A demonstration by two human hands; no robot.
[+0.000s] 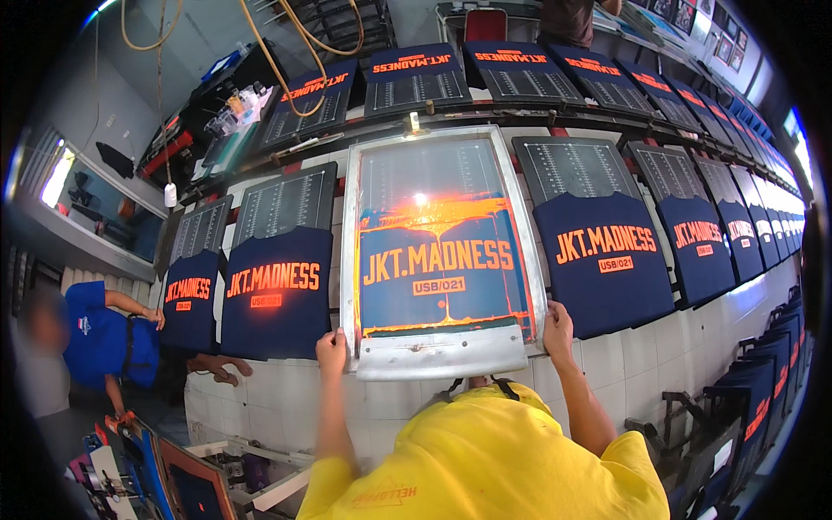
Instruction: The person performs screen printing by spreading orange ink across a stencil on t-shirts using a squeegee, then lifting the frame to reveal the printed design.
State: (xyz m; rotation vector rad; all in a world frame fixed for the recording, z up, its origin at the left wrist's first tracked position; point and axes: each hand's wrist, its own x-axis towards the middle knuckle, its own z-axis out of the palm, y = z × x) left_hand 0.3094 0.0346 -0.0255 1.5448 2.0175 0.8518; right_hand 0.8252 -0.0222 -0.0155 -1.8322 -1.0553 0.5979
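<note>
The screen-printing frame [442, 251] is held flat over a navy shirt on the long worktop [607, 355], its lower corners gripped by the left hand [331, 351] and right hand [557, 328], fingers closed. Printing appears underway; an even lift is called for next.

Navy printed shirts [277, 290] lie close on both sides of the metal-framed screen [440, 251], leaving only narrow white-tile strips [340, 199] between, while a person in blue [108, 342] crowds the table's left end.
</note>
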